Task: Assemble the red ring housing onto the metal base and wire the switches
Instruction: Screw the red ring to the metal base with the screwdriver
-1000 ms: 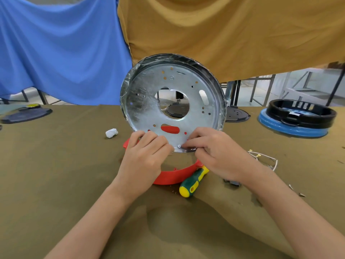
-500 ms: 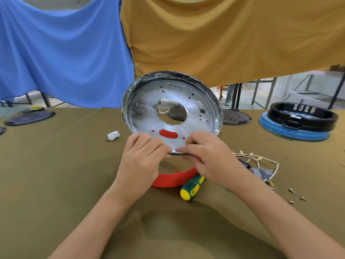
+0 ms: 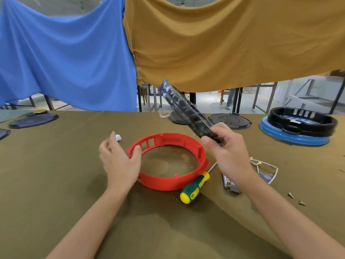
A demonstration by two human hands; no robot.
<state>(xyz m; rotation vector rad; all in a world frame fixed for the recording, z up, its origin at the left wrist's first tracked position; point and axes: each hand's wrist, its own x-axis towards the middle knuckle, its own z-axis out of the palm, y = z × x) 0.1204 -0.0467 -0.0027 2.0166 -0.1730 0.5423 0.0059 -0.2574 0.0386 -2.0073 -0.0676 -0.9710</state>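
Olive cloth table (image 3: 56, 184): red ring housing (image 3: 168, 182) empty; right hand (image 3: 229, 152) grips metal base (image 3: 184, 109), left hand (image 3: 119, 161) relaxed.

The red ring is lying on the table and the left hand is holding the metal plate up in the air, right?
Not quite. The head view shows the right hand holding the metal plate up, not the left hand. The red ring does lie on the table.

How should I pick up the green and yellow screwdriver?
Grab the screwdriver by its fat green handle, coming from above on the near side. It lies flat on the table cloth with its far end tucked against the red ring, so only the handle is free to wrap fingers around.
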